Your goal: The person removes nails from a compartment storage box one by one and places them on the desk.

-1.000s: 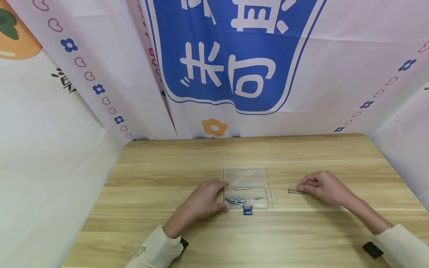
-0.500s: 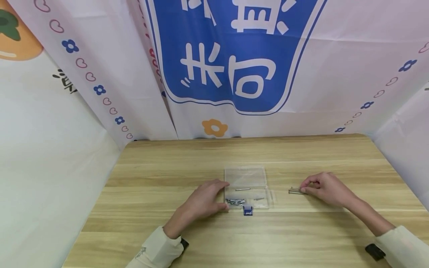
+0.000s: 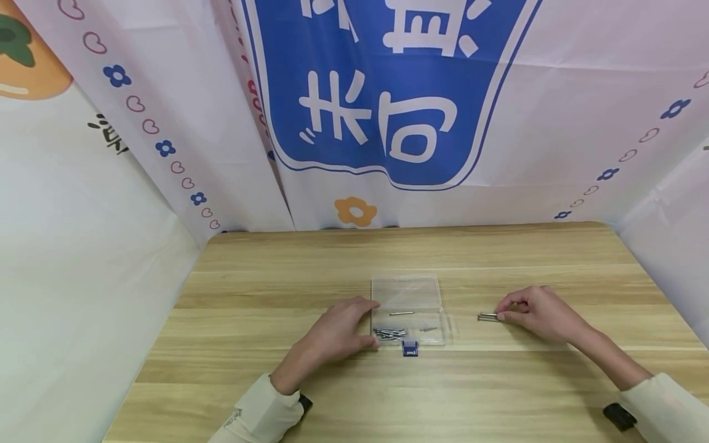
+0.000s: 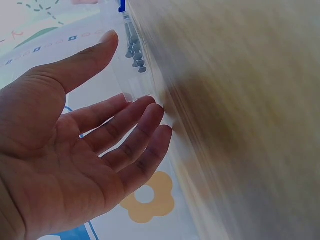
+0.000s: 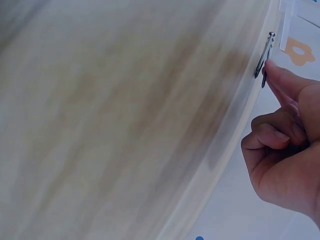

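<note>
A clear plastic box (image 3: 406,291) lies with its lid folded back on the table. Inside are several grey nails (image 3: 390,334) at the left, plus two small separate pieces. My left hand (image 3: 336,331) rests at the box's left side, thumb and fingers spread; in the left wrist view the hand (image 4: 85,145) has relaxed fingertips by the box corner (image 4: 131,90). Right of the box, my right hand (image 3: 540,314) pinches a nail at its right end, beside another nail (image 3: 485,319). In the right wrist view the hand (image 5: 287,135) has its fingertips against the nails (image 5: 262,61).
A blue tab (image 3: 410,349) sits at the box's front edge. The wooden table (image 3: 421,400) meets a printed cloth (image 3: 476,206) hanging behind it, and white cloth (image 3: 83,277) hangs at the left.
The pinched nail, earlier apart from the other and behind it, now lies close alongside it. My right hand has shifted very slightly; the left hand has stayed at the box.
</note>
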Demonstrator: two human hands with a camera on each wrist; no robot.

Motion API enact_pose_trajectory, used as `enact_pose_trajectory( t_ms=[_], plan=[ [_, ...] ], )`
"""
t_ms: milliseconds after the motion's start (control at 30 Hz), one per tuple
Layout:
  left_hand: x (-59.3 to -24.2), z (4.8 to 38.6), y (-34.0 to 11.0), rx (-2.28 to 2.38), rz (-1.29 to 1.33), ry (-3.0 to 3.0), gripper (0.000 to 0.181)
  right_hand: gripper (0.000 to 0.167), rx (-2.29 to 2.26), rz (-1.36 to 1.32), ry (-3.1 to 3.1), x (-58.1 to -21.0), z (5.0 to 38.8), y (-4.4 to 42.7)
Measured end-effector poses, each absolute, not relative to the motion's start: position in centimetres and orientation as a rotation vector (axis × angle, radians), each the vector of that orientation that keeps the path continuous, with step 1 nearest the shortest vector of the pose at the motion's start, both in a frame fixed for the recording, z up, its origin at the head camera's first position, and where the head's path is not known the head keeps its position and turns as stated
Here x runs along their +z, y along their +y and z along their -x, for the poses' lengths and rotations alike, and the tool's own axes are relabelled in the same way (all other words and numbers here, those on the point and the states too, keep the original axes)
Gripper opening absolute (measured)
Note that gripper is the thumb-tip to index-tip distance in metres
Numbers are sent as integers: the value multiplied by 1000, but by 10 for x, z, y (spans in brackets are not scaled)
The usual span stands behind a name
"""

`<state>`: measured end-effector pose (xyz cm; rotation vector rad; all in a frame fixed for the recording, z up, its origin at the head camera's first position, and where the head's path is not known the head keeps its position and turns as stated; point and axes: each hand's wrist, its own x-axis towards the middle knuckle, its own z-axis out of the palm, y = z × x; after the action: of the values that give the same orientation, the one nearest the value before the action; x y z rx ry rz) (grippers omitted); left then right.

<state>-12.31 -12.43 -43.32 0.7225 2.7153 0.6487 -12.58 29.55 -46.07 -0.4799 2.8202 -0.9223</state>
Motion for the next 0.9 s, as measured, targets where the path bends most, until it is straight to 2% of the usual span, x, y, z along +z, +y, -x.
enact_pose_trajectory(
  t_ms=[900],
  plan=[
    [-433,123,-124,629,-723,2720,70,6,-892,476,2892,-451,135,295]
  ],
)
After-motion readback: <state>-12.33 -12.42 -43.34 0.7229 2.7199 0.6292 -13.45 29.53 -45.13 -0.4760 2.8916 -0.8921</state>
